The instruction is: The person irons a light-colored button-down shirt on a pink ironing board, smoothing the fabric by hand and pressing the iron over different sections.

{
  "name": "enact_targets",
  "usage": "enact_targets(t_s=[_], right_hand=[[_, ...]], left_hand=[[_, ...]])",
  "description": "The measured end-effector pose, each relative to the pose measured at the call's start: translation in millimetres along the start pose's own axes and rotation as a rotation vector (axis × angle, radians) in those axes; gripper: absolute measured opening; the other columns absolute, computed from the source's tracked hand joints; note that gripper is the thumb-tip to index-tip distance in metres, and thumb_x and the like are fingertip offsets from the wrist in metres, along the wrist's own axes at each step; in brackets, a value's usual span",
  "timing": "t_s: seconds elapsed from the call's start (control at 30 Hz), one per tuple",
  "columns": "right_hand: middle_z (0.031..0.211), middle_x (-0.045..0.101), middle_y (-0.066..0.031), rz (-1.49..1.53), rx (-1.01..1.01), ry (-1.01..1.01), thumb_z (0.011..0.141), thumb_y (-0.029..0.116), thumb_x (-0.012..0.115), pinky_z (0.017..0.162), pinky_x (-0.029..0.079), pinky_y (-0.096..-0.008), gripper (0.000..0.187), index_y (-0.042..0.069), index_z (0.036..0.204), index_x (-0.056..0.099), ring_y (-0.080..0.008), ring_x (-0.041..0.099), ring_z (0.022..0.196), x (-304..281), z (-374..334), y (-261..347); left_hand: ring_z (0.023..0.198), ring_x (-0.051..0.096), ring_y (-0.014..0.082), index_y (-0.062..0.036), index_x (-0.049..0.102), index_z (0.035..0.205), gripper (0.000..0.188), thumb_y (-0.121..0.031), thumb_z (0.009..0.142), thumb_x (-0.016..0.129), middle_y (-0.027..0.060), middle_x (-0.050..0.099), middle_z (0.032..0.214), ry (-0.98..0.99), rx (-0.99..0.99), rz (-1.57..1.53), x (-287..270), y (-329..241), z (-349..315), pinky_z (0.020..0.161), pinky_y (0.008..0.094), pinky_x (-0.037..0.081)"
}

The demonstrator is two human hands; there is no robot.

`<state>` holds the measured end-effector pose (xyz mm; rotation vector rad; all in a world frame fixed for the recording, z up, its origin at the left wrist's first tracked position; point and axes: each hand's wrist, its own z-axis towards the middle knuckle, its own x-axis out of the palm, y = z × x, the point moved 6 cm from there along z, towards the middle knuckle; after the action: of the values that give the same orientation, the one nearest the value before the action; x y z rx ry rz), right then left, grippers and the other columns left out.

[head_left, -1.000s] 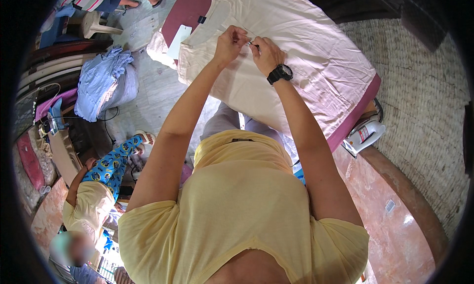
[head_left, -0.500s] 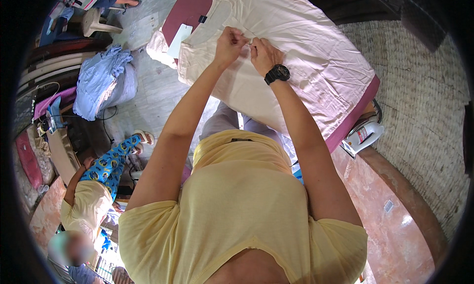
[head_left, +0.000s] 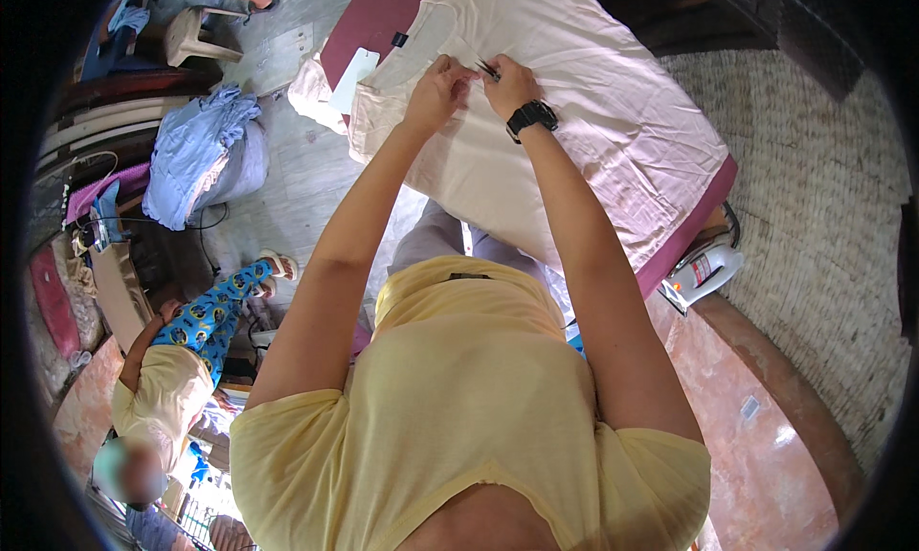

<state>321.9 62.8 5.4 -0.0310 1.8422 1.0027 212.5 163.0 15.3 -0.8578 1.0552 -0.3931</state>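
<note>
Both hands pinching pale pink shirt, L hand, R hand w/ small dark tool

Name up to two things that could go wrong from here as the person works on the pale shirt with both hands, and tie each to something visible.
1. The right hand holds a small dark tool right beside the left hand; a slip could nick a finger or the pale shirt.
2. The shirt's near edge hangs over the maroon table; a tug might drag it off towards the floor.
</note>
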Motion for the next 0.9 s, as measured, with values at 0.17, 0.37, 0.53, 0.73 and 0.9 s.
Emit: enact_targets(t_s=[0.17, 0.37, 0.53, 0.73, 0.9], right_hand=[[0.099, 0.069, -0.0095, 0.050, 0.010, -0.073, 0.085, 0.027, 0.069, 0.079, 0.050, -0.0463, 0.031, 0.014, 0.111, 0.056, -0.0324, 0.065, 0.098, -1.5, 0.4, -3.1], [0.104, 0.069, -0.0121, 0.132, -0.172, -0.083, 0.090, 0.032, 0.065, 0.077, 0.051, -0.0443, 0.030, 0.010, 0.107, 0.053, -0.0334, 0.067, 0.093, -10.5, -19.0, -1.0], [0.096, 0.067, -0.0118, -0.030, -0.265, 0.007, 0.090, 0.028, 0.062, 0.074, 0.050, -0.0469, 0.023, 0.010, 0.102, 0.053, -0.0344, 0.065, 0.088, -8.2, -26.3, 5.2], [0.093, 0.066, -0.0110, -0.080, -0.292, -0.006, 0.089, 0.024, 0.060, 0.072, 0.049, -0.0490, 0.016, 0.011, 0.096, 0.055, -0.0355, 0.065, 0.084, -3.8, -24.6, 20.5], [0.092, 0.066, -0.0102, -0.083, -0.292, -0.066, 0.087, 0.020, 0.060, 0.070, 0.049, -0.0489, 0.012, 0.011, 0.094, 0.056, -0.0353, 0.065, 0.082, -6.3, -25.0, 19.3]], left_hand=[[0.088, 0.062, 0.0326, -0.0053, 0.070, 0.095, 0.022, 0.002, 0.075, 0.067, 0.0112, 0.062, 0.096, 0.029, -0.111, -0.008, 5.6, 16.0, 4.4, 0.077, 0.0393, 0.051], [0.078, 0.062, 0.0338, -0.0011, 0.062, 0.090, 0.014, 0.006, 0.077, 0.064, 0.0127, 0.060, 0.090, -0.046, 0.121, 0.116, -5.9, 10.0, 12.0, 0.069, 0.0415, 0.050], [0.083, 0.061, 0.0322, -0.0030, 0.062, 0.090, 0.020, 0.009, 0.073, 0.060, 0.0120, 0.061, 0.089, 0.045, -0.029, 0.001, -3.0, 14.6, 16.4, 0.073, 0.0400, 0.049], [0.087, 0.060, 0.0332, -0.0028, 0.063, 0.087, 0.021, 0.009, 0.071, 0.057, 0.0123, 0.062, 0.087, 0.029, -0.106, -0.080, -2.7, 23.4, 15.2, 0.076, 0.0396, 0.048], [0.088, 0.060, 0.0330, -0.0025, 0.063, 0.086, 0.020, 0.009, 0.071, 0.058, 0.0122, 0.063, 0.086, 0.013, -0.082, -0.092, 0.7, 22.7, 18.1, 0.076, 0.0396, 0.047]])
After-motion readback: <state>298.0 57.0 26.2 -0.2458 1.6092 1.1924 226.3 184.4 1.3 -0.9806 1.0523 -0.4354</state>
